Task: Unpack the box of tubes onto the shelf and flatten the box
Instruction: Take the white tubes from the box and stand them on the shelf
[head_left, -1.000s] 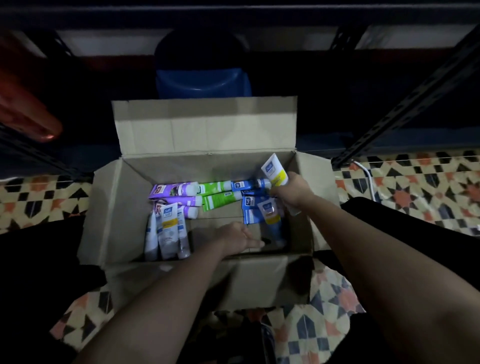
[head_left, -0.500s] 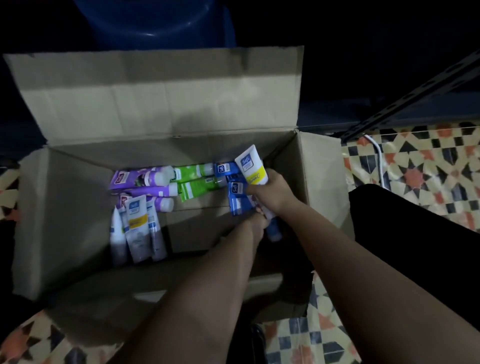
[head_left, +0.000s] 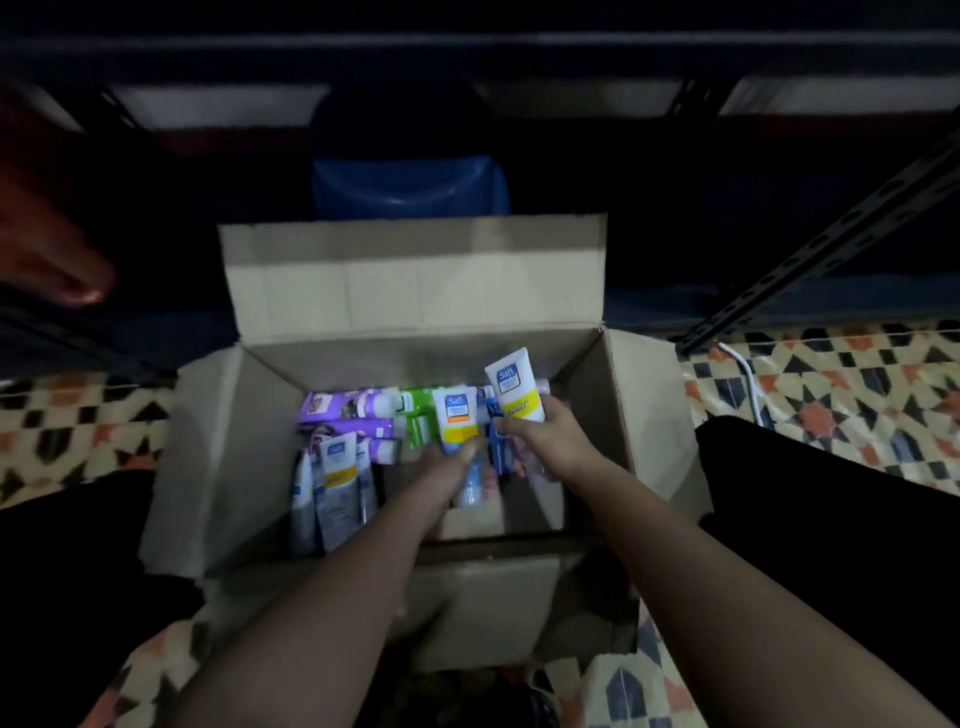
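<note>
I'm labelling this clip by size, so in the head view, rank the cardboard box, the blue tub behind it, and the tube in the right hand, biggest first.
1. cardboard box
2. blue tub, partly hidden and farther off, so unsure
3. tube gripped by the right hand

"Safi" reads on the white-and-yellow tube (head_left: 514, 387) in my right hand (head_left: 545, 441). The same brand shows on the tube (head_left: 456, 418) in my left hand (head_left: 447, 467). Smaller print is blurred.

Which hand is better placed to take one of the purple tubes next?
Probably the left hand: it is nearer the purple tubes, though it already holds a white tube. The right hand grips another on the far side.
</note>
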